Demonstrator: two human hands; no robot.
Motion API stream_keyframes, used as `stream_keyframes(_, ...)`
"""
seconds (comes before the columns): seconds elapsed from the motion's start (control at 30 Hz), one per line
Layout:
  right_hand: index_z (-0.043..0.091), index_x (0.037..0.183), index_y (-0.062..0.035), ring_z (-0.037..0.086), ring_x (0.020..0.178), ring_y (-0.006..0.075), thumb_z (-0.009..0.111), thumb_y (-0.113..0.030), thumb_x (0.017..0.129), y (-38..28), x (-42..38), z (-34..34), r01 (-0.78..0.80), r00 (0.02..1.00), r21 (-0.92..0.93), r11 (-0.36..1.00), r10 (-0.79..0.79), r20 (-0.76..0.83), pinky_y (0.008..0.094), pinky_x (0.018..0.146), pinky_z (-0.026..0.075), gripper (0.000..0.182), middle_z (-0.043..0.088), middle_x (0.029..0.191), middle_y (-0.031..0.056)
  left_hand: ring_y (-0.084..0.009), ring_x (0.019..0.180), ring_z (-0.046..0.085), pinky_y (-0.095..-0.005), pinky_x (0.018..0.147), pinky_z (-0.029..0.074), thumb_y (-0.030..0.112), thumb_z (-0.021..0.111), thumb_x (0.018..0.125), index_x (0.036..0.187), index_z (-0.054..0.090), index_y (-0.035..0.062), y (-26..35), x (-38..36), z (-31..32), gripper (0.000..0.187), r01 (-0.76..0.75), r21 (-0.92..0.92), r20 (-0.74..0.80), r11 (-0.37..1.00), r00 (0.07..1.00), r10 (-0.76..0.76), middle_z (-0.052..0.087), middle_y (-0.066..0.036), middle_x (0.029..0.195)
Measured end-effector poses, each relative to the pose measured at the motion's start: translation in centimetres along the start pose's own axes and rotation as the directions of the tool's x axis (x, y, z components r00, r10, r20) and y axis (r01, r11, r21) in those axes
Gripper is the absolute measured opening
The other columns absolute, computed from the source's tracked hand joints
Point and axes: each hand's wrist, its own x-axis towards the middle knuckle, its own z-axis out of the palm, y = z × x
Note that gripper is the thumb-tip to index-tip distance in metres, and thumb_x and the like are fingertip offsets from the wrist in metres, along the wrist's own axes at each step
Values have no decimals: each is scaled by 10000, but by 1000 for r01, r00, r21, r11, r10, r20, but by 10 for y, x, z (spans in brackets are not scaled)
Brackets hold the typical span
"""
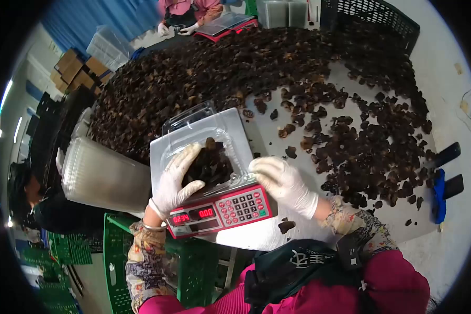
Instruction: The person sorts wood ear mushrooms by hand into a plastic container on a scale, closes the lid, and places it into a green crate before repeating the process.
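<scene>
The left hand (174, 180) touches dark pieces (213, 163) in a clear tray (240, 150) on a scale (222, 224); the right hand (288, 184) perhaps touches it.

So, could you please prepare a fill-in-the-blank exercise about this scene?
The left hand and right hand wear white ____.
On the scale, the left lit display reads ____.
The hand nearer the dark pieces in the clear container is the ____ one.
The colour of the crate beside the left sleeve is ____.

Missing words: gloves; 0.234; left; green.

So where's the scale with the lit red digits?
In the head view, the digital scale sits left of centre at the near edge of the table, just right of a stack of clear plastic containers.
</scene>
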Motion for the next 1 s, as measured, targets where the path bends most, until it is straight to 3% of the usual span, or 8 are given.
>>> stream_keyframes(0.23,652,1000,-47,611,929,289,606,-92,852,136,12,-75,-420,906,-263,868,386,-172,371,811,490,162,636,994,108,-284,1285,446,-390,1096,287,429,490,939,1342,457,-27,18,-38,-7,609,189,-305,-414,933,856,-309,509,-172,1345)
stream_keyframes(0.37,669,1024,-77,583,973,280,590,-57,830,174,32,-80,-294,951,-673,679,281,-132,365,859,474,211,613,990,90,-278,1248,474,-385,1079,303,438,433,975,1317,474,-41,25,-62,-1,590,266,-310,-474,913,789,-391,538,-170,1305)
stream_keyframes(0.47,661,988,-71,580,967,294,588,-97,839,196,36,-86,-188,949,-771,609,316,18,387,850,475,168,603,982,107,-285,1237,482,-386,1072,314,403,406,993,1300,489,-47,23,-82,6,551,307,-301,-491,903,762,-423,542,-182,1292)
stream_keyframes(0.63,637,955,-67,574,992,323,582,-129,848,185,43,-93,-434,893,-518,737,429,-138,408,858,473,135,602,1011,137,-266,1223,500,-382,1075,326,352,316,1032,1330,453,-56,19,-120,19,524,365,-372,-558,853,647,-520,541,-186,1289)
stream_keyframes(0.77,641,996,-67,579,987,302,572,-78,823,190,34,-93,-289,944,-519,804,329,-16,413,861,453,186,624,1029,107,-254,1206,515,-378,1067,342,340,285,1040,1311,473,-57,17,-136,28,516,430,-422,-564,798,564,-603,563,-182,1257)
stream_keyframes(0.83,662,1017,-96,578,970,265,581,-37,769,194,33,-88,-46,960,-807,589,249,127,395,858,427,267,641,1012,77,-248,1191,525,-373,1059,353,337,288,1040,1286,497,-61,17,-139,32,512,449,-416,-571,791,548,-611,574,-175,1239)
stream_keyframes(0.9,694,1011,-142,572,933,240,582,-21,750,210,37,-85,-33,942,-853,522,301,147,367,831,405,309,659,922,56,-240,1169,537,-370,1054,362,336,288,1040,1260,525,-55,17,-141,33,508,484,-368,-572,794,556,-603,590,-162,1211)
stream_keyframes(1.0,679,1013,-59,603,918,285,588,-74,812,191,53,-78,-306,931,-534,788,365,5,391,834,446,221,658,947,119,-230,1130,554,-366,1033,376,328,312,1038,1217,557,-54,14,-145,40,488,476,-423,-608,771,481,-631,608,-148,1171)
